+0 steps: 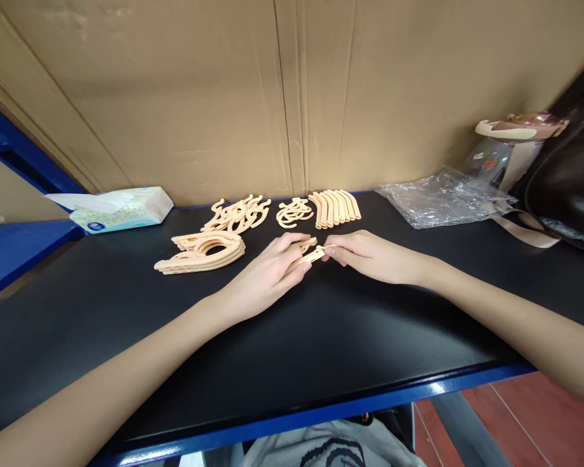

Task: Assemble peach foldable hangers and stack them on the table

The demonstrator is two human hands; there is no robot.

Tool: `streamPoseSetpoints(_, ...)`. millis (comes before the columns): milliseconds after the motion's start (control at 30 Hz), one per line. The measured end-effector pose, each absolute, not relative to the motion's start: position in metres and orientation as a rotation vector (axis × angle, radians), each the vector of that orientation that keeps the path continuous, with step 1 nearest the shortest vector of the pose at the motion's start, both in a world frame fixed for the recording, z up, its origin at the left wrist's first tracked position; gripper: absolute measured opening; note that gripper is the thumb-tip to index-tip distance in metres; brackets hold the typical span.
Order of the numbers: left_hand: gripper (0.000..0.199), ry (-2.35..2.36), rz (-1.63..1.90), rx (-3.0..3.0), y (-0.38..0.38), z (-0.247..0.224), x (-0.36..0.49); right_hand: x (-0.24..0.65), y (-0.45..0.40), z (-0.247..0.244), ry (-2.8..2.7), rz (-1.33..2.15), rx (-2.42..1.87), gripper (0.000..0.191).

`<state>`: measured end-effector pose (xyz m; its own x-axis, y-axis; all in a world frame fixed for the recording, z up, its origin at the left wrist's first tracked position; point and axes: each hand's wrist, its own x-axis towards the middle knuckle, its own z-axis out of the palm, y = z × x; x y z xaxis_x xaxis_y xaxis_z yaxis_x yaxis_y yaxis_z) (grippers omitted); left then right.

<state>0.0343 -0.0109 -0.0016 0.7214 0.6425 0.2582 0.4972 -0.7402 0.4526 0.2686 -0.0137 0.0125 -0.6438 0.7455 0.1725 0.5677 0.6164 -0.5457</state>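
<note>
Above the black tabletop, my left hand [267,269] is wrapped round cream plastic hanger arms [314,255], which stick out past its fingertips. My right hand [367,254] pinches a small cream piece, perhaps a hook, at the end of these arms; its fingers hide most of it. Behind the hands lie a loose heap of small curved hooks [294,212] and a neat row of curved hanger arms [335,209]. Left of my left hand are a stack of folded hangers [202,254] and, behind it, a tangled pile of curved cream parts [237,214].
A tissue pack [126,209] stands at the back left. To the right lie a crinkled clear plastic bag [442,198] and a strapped bottle [503,149] beside a dark bag [571,155]. Cardboard [214,97] walls off the back; a blue rail [360,403] edges the front.
</note>
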Motion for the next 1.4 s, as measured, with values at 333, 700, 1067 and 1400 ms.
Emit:
streamPoseSetpoints(333,0.032,0.876,0.596,2.602,-0.012,-0.004,0.034,0.267,-0.012,0.010,-2.474,0.640,-1.026,0.031)
streamPoseSetpoints(700,0.032,0.893,0.565,2.637,-0.014,-0.004,0.036,0.267,-0.010,0.007,-2.455,0.698,-1.025,0.046)
streamPoseSetpoints(1067,0.032,0.876,0.538,2.674,-0.014,-0.004,0.037,0.267,-0.008,0.002,-2.551,0.471,-1.084,0.046)
streamPoseSetpoints(1400,0.031,0.868,0.506,2.693,-0.012,-0.005,0.034,0.267,-0.007,-0.001,-2.610,0.284,-1.195,0.052)
